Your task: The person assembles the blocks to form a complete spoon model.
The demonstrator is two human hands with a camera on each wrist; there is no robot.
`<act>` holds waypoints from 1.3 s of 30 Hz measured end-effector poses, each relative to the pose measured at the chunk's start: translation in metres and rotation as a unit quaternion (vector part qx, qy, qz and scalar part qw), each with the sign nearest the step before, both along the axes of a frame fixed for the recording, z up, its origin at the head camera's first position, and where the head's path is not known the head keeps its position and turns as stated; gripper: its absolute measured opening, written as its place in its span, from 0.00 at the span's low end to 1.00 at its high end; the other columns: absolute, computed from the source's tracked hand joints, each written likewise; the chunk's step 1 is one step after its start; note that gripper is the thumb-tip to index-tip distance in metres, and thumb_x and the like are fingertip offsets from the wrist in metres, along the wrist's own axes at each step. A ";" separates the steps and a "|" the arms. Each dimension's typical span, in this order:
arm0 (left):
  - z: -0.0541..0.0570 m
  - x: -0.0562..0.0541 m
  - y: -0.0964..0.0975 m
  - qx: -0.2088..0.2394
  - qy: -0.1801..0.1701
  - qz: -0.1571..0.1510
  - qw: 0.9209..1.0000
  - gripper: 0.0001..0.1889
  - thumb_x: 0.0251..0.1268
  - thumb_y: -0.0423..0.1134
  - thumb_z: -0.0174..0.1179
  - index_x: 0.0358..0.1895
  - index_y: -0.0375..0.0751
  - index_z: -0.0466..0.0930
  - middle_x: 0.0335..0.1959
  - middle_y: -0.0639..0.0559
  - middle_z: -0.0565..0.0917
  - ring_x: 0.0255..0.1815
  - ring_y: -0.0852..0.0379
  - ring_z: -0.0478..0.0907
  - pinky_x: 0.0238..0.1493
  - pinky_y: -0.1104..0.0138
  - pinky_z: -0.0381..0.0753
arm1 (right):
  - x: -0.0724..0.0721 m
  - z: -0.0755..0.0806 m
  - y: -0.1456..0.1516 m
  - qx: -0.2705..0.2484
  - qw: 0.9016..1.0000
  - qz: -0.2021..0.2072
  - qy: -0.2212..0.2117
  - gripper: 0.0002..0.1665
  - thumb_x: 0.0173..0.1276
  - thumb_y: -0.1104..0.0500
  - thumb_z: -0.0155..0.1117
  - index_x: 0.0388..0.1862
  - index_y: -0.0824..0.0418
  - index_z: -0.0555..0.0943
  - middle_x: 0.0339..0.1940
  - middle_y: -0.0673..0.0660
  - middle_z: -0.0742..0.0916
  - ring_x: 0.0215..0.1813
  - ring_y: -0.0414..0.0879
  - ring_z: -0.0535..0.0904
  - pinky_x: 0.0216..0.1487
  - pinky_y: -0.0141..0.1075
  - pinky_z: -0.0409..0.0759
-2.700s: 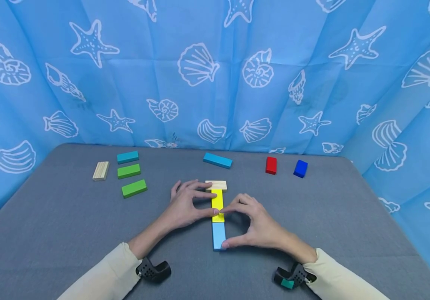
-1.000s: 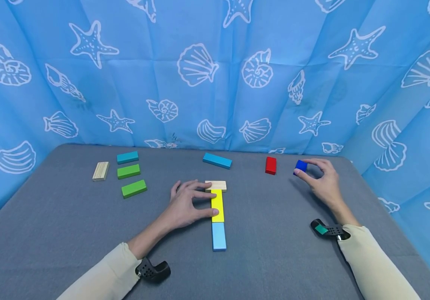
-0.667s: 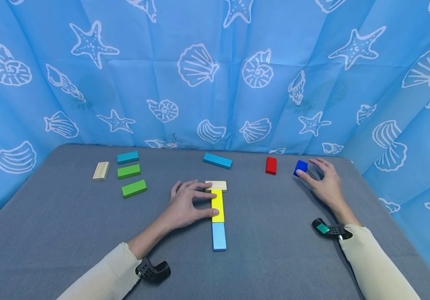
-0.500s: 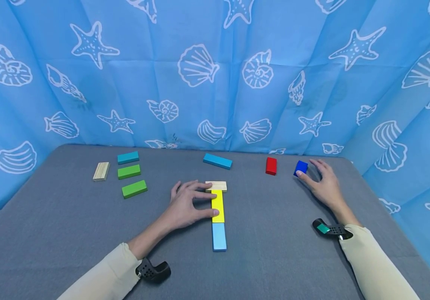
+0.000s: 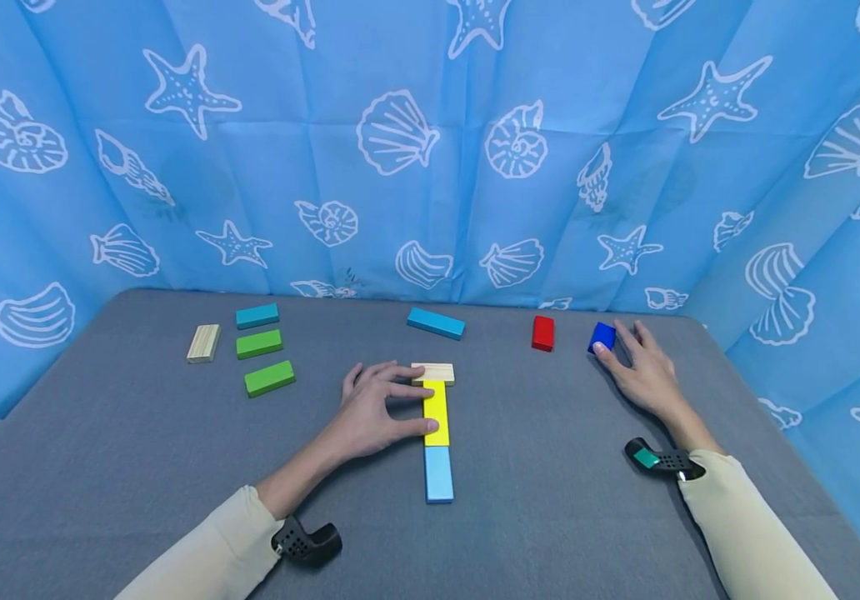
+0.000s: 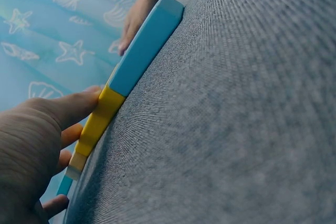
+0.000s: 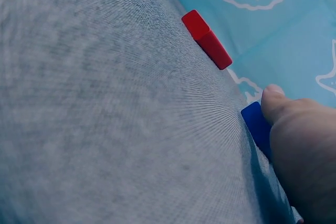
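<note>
A row of blocks lies mid-table: a wooden block [image 5: 433,372] crosswise at the far end, then a yellow block [image 5: 436,412], then a light blue block [image 5: 438,473]. My left hand [image 5: 415,408] rests beside the row with its fingers spread. Its thumb touches the yellow block [image 6: 97,121] and its forefinger lies by the wooden one. At the far right my right hand [image 5: 620,348] lies low on the table with straight fingers. Its thumb touches the small dark blue block [image 5: 601,337], which sits on the cloth [image 7: 256,124].
A red block [image 5: 542,332] stands just left of the dark blue one. A long teal block [image 5: 435,322] lies behind the row. At the back left are a wooden block [image 5: 202,342], a teal block [image 5: 257,315] and two green blocks [image 5: 258,342] [image 5: 269,377]. Blue shell-print curtains enclose the grey table [image 5: 137,450].
My right hand left the row and went to the dark blue block, pinched it, then flattened beside it with the block resting on the table. The left hand has stayed put.
</note>
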State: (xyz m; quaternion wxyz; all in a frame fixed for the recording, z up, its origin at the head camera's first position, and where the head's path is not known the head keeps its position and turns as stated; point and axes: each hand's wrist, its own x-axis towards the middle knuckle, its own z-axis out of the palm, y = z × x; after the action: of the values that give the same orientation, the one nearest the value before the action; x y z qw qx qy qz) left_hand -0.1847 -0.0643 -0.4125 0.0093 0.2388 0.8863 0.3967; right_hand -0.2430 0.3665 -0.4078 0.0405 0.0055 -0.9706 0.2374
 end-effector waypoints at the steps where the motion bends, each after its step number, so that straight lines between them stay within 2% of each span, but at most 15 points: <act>1: 0.000 0.000 0.000 0.000 0.000 0.000 1.000 0.23 0.57 0.52 0.75 0.56 0.53 0.88 0.69 0.56 0.76 0.78 0.42 0.57 0.73 0.35 0.32 | 0.000 0.000 0.000 0.002 1.000 0.001 0.000 0.49 0.80 0.33 0.43 0.81 0.68 0.50 0.78 0.81 0.48 0.75 0.83 0.44 0.69 0.75 0.40; 10: -0.001 0.000 0.000 0.001 0.003 -0.002 1.000 0.22 0.57 0.52 0.75 0.56 0.53 0.88 0.69 0.56 0.76 0.78 0.42 0.57 0.73 0.35 0.32 | 0.001 -0.002 0.000 0.003 1.000 0.008 0.025 0.45 0.80 0.38 0.48 0.79 0.70 0.57 0.77 0.82 0.52 0.74 0.83 0.47 0.68 0.75 0.42; 18: -0.001 0.000 0.000 -0.002 0.004 -0.001 1.000 0.23 0.57 0.53 0.75 0.56 0.53 0.88 0.69 0.57 0.76 0.78 0.42 0.57 0.73 0.35 0.32 | 0.003 -0.002 -0.002 -0.026 0.999 -0.004 0.028 0.46 0.78 0.38 0.53 0.76 0.72 0.60 0.77 0.81 0.54 0.75 0.80 0.47 0.70 0.73 0.41; 27: -0.001 0.000 0.000 0.001 0.007 -0.001 1.000 0.23 0.57 0.53 0.75 0.56 0.53 0.88 0.69 0.57 0.76 0.78 0.42 0.58 0.73 0.35 0.32 | 0.003 -0.001 0.000 -0.022 1.000 0.005 0.022 0.49 0.76 0.38 0.56 0.77 0.73 0.57 0.76 0.80 0.55 0.75 0.80 0.49 0.70 0.73 0.43; 30: -0.001 0.000 0.000 0.000 0.007 -0.001 1.000 0.23 0.57 0.53 0.75 0.56 0.53 0.88 0.69 0.57 0.76 0.78 0.42 0.57 0.73 0.35 0.32 | 0.003 -0.001 0.001 -0.021 0.999 0.009 0.024 0.48 0.76 0.39 0.58 0.77 0.73 0.59 0.76 0.80 0.55 0.74 0.80 0.49 0.69 0.74 0.43; 35: -0.001 0.000 0.000 -0.004 0.006 0.001 1.000 0.23 0.57 0.53 0.75 0.56 0.53 0.88 0.69 0.56 0.76 0.78 0.42 0.57 0.73 0.35 0.32 | 0.004 -0.002 0.001 -0.036 0.998 0.007 0.041 0.45 0.74 0.41 0.62 0.74 0.73 0.63 0.76 0.81 0.57 0.75 0.79 0.51 0.69 0.74 0.44; 39: -0.001 0.000 0.000 -0.007 0.007 0.001 1.000 0.23 0.57 0.54 0.75 0.56 0.54 0.88 0.69 0.56 0.76 0.78 0.42 0.57 0.73 0.35 0.32 | 0.004 -0.001 0.001 -0.054 0.997 0.003 0.049 0.45 0.73 0.43 0.64 0.73 0.74 0.62 0.74 0.81 0.60 0.74 0.78 0.53 0.69 0.74 0.47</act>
State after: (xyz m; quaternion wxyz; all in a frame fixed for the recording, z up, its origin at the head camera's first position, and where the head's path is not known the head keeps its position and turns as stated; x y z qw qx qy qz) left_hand -0.1850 -0.0640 -0.4134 0.0046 0.2404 0.8893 0.3891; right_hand -0.2386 0.3679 -0.4091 0.0877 0.0174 -0.9532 0.2888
